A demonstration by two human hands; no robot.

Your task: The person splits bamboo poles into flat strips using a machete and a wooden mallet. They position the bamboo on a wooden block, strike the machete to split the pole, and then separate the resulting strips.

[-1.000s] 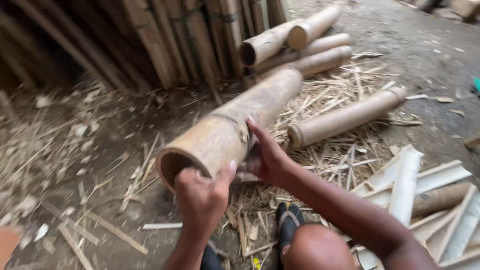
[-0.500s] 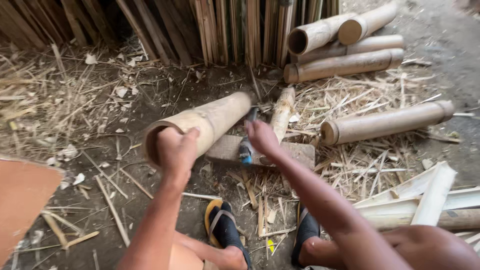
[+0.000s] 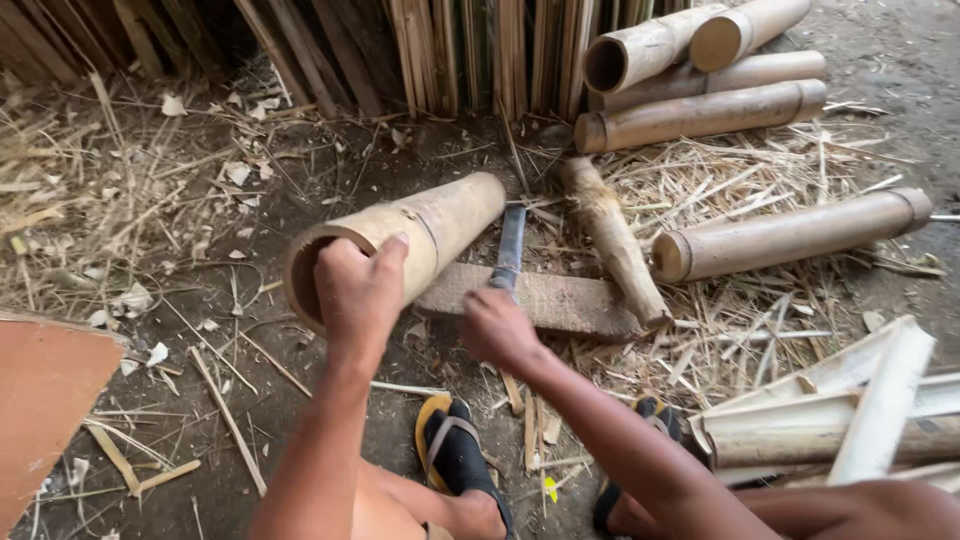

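A short, hollow bamboo section lies tilted on the dirt, its open end toward me. My left hand grips the rim of that open end. A flat wooden block lies just right of it, with a long knife blade resting across it. My right hand is closed over the knife's handle at the block's near edge, so the handle is hidden. A rough wooden club lies slanted beside the blade.
Another bamboo section lies at the right and several more are stacked at the back right. Split bamboo strips pile at the lower right. Upright slats line the back. An orange board is at the left. My sandalled foot is below.
My right hand has left the bamboo section and come down onto the knife handle. The left hand keeps its hold on the rim. The view has shifted left.
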